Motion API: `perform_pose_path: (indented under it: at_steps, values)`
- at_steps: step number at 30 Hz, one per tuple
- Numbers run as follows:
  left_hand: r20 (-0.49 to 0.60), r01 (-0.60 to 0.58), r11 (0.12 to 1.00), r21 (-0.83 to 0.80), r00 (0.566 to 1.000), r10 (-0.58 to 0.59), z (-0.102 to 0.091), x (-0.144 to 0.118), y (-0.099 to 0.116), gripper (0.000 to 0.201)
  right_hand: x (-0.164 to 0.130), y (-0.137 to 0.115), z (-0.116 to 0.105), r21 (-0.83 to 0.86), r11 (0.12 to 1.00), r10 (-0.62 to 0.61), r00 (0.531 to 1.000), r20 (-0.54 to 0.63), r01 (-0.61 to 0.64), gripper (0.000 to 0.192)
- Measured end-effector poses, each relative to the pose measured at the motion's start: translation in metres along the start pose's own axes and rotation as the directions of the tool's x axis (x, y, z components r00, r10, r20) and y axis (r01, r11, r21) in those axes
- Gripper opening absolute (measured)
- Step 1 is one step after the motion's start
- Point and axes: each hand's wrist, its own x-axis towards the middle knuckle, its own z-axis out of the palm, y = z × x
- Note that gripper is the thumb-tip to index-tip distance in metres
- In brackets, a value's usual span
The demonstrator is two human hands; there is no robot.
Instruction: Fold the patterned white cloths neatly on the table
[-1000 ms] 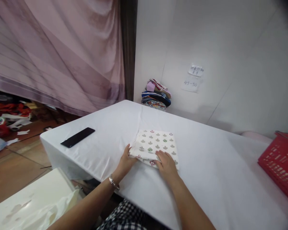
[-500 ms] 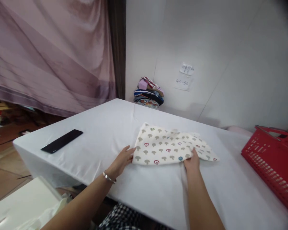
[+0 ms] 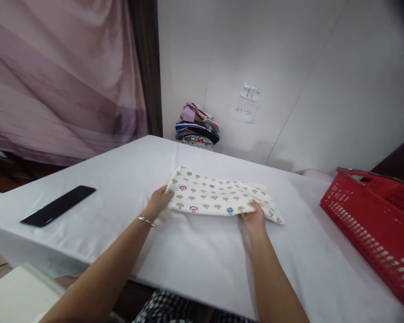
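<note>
A white cloth (image 3: 218,193) printed with small grey, red, blue and green mushrooms lies partly folded on the white-covered table (image 3: 195,255). My left hand (image 3: 160,201) grips its left edge, thumb on top and the other fingers partly hidden. At the near edge, right of the middle, my right hand (image 3: 255,218) pinches the fabric with its fingers underneath. The right end of the cloth spreads beyond that hand in a loose, slanted flap. The near edge looks slightly raised between the hands.
A black flat slab (image 3: 59,206) lies on the table's left side. A red plastic basket (image 3: 366,229) stands at the right. Folded fabrics (image 3: 198,128) are stacked by the wall beyond the far edge. A white surface (image 3: 22,294) sits below at lower left.
My left hand has closed on the cloth's left edge, and that edge is lifted a little. My right hand keeps its hold. The whole view has shifted as the head turned right.
</note>
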Motion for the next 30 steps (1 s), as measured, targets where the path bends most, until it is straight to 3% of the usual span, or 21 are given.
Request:
perform_pose_path:
  at_steps: [5,10,13,15,16,17,18,21,22,23,24,26,29,30]
  values:
    - [0.076,-0.002,0.930,0.369,0.997,-0.028,-0.019,0.014,-0.017,0.022,-0.015,0.000,0.008,0.003,0.974,0.225,0.973,0.052,-0.225,0.036]
    - [0.070,-0.099,0.782,0.615,0.995,0.071,-0.009,0.029,0.001,0.028,-0.033,-0.004,0.010,-0.123,0.943,0.319,0.945,0.070,-0.309,0.040]
    - [0.051,-0.131,0.819,0.559,0.991,0.124,-0.004,0.026,0.021,0.021,-0.048,-0.003,0.006,-0.295,0.890,0.387,0.918,0.086,-0.347,0.036]
    - [0.150,-0.245,0.891,0.383,0.968,0.202,-0.004,0.008,0.035,0.022,-0.060,-0.001,0.001,-0.394,0.845,0.434,0.894,0.108,-0.362,0.034]
    - [0.241,-0.329,0.903,0.278,0.933,0.266,-0.004,-0.005,0.041,0.023,-0.067,-0.001,-0.002,-0.416,0.833,0.450,0.884,0.127,-0.365,0.035]
    - [0.356,-0.419,0.888,0.188,0.872,0.337,-0.005,-0.021,0.045,0.024,-0.075,-0.001,-0.003,-0.414,0.833,0.462,0.874,0.155,-0.367,0.037]
    - [0.472,-0.507,0.852,0.134,0.788,0.395,-0.006,-0.038,0.048,0.022,-0.083,-0.001,-0.003,-0.387,0.844,0.467,0.863,0.193,-0.370,0.039]
    - [0.763,-0.747,0.662,0.066,0.465,0.449,-0.007,-0.086,0.041,0.022,-0.110,-0.005,0.002,-0.197,0.906,0.423,0.835,0.352,-0.376,0.056]
    - [0.825,-0.799,0.598,0.061,0.378,0.421,-0.008,-0.098,0.035,0.026,-0.118,-0.006,0.005,-0.126,0.919,0.392,0.828,0.401,-0.374,0.062]
    - [0.865,-0.833,0.549,0.068,0.323,0.383,-0.009,-0.107,0.028,0.028,-0.126,-0.006,0.008,-0.063,0.927,0.359,0.824,0.438,-0.370,0.066]
    - [0.887,-0.850,0.519,0.085,0.302,0.349,-0.011,-0.113,0.021,0.028,-0.134,-0.005,0.009,-0.016,0.930,0.333,0.825,0.457,-0.366,0.068]
    - [0.899,-0.839,0.531,0.121,0.319,0.299,-0.017,-0.116,0.012,0.030,-0.146,0.001,0.010,0.017,0.931,0.321,0.839,0.438,-0.365,0.061]
    - [0.901,-0.720,0.690,0.077,0.346,0.261,-0.028,-0.106,0.009,0.037,-0.159,0.014,0.007,-0.036,0.936,0.342,0.879,0.332,-0.351,0.046]
    - [0.887,-0.670,0.739,0.068,0.380,0.263,-0.031,-0.099,0.010,0.034,-0.162,0.017,0.007,-0.060,0.937,0.345,0.888,0.305,-0.344,0.045]
